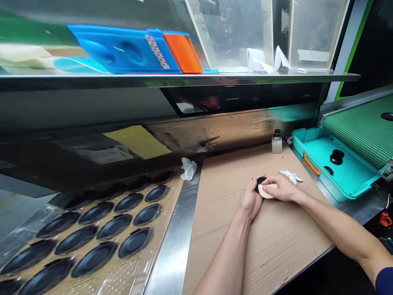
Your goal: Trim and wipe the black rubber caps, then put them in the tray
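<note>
Over the cardboard sheet [221,213], my left hand [250,200] is closed around a small black round part [260,183], which is partly covered by my fingers. My right hand [284,188] pinches a cream-coloured round pad [266,191] and holds it against the black part. A crumpled white cloth [291,176] lies just beyond my right wrist. Behind both hands stands a small bottle with a dark cap [276,143].
A teal tray [346,172] with black parts sits at right, beside a green conveyor [362,119]. Several black round parts lie in a clear tray [139,264] at left. White tissue [188,169] rests between. A metal shelf [227,79] spans above, holding a blue-orange box [135,49].
</note>
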Demonstrator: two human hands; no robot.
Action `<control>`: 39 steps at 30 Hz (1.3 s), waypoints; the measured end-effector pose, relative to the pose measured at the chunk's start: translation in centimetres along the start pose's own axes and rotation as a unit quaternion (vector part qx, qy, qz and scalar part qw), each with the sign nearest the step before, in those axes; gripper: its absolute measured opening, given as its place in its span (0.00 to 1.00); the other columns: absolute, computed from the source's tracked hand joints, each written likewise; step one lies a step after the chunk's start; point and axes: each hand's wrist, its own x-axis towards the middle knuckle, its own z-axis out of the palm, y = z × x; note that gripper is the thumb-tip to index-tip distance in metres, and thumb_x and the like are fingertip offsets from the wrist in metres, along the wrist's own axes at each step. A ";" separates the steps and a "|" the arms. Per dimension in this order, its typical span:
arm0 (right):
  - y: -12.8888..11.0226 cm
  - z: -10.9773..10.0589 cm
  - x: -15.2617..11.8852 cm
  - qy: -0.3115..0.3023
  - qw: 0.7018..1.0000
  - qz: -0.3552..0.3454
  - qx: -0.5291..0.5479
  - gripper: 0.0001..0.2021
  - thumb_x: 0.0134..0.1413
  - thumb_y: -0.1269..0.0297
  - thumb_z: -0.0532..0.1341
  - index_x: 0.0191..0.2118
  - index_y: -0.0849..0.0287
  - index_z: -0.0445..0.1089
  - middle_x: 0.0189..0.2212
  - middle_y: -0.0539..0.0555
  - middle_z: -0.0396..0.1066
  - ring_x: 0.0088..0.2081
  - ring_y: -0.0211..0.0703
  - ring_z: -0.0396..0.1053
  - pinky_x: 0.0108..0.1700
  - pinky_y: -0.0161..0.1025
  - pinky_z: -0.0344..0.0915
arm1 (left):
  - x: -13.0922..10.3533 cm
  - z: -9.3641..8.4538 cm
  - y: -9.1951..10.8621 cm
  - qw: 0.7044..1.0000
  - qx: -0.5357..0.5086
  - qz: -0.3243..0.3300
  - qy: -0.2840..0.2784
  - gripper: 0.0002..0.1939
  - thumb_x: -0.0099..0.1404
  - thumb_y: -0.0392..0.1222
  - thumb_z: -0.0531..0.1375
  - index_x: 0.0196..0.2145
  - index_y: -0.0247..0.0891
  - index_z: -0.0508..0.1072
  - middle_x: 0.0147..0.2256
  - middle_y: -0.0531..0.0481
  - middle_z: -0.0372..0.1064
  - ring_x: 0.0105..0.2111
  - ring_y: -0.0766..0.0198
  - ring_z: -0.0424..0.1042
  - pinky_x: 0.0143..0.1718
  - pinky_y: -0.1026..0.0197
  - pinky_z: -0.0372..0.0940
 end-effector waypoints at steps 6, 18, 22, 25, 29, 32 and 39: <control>1.2 -0.2 0.5 -0.042 0.997 0.042 0.042 0.12 0.56 0.64 0.65 0.44 0.56 0.82 0.41 0.50 0.82 0.42 0.42 0.77 0.44 0.34 0.68 | 0.2 -0.7 -0.4 1.000 0.007 0.007 0.007 0.15 0.74 0.42 0.55 0.43 0.31 0.79 0.46 0.37 0.79 0.50 0.52 0.78 0.56 0.47 0.71; 0.7 -0.4 0.3 -0.011 0.997 0.032 -0.069 0.11 0.61 0.61 0.63 0.47 0.53 0.79 0.43 0.50 0.81 0.45 0.44 0.77 0.47 0.37 0.69 | 0.6 -0.5 -0.1 0.999 -0.031 -0.010 0.029 0.17 0.76 0.41 0.51 0.40 0.31 0.78 0.43 0.38 0.79 0.47 0.53 0.79 0.56 0.46 0.72; 0.3 0.6 0.2 0.074 0.976 0.060 -0.195 0.17 0.70 0.55 0.55 0.58 0.50 0.72 0.45 0.53 0.81 0.45 0.47 0.77 0.46 0.39 0.67 | 0.4 -0.2 0.0 0.999 -0.026 -0.022 0.030 0.17 0.77 0.40 0.51 0.43 0.31 0.78 0.44 0.38 0.79 0.48 0.55 0.79 0.57 0.47 0.72; -0.6 1.7 0.2 0.031 0.958 0.045 -0.282 0.19 0.72 0.51 0.52 0.61 0.48 0.68 0.46 0.55 0.80 0.44 0.49 0.77 0.45 0.40 0.66 | 0.1 0.1 0.2 0.998 -0.035 -0.032 0.030 0.19 0.78 0.40 0.48 0.46 0.31 0.78 0.44 0.37 0.80 0.49 0.56 0.79 0.58 0.49 0.71; -1.3 1.9 0.2 0.037 0.941 0.087 -0.325 0.20 0.74 0.51 0.47 0.61 0.50 0.66 0.46 0.57 0.79 0.42 0.52 0.77 0.41 0.41 0.65 | 0.0 0.2 0.1 0.998 -0.030 -0.026 0.043 0.19 0.78 0.40 0.48 0.47 0.29 0.78 0.45 0.36 0.80 0.50 0.54 0.79 0.58 0.47 0.71; -1.2 1.8 0.1 0.018 0.944 0.073 -0.322 0.20 0.73 0.49 0.48 0.60 0.49 0.65 0.46 0.56 0.79 0.42 0.51 0.77 0.42 0.41 0.65 | 0.3 -0.1 -0.1 0.999 -0.030 -0.023 0.034 0.19 0.78 0.40 0.48 0.48 0.28 0.77 0.46 0.35 0.80 0.51 0.54 0.78 0.58 0.47 0.72; -1.0 2.0 0.2 0.014 0.942 0.073 -0.326 0.19 0.73 0.50 0.48 0.60 0.49 0.65 0.45 0.56 0.80 0.42 0.51 0.77 0.41 0.41 0.65 | 0.5 -0.6 -0.2 0.999 -0.031 -0.022 0.024 0.20 0.78 0.40 0.49 0.50 0.29 0.77 0.47 0.35 0.79 0.52 0.54 0.78 0.59 0.49 0.71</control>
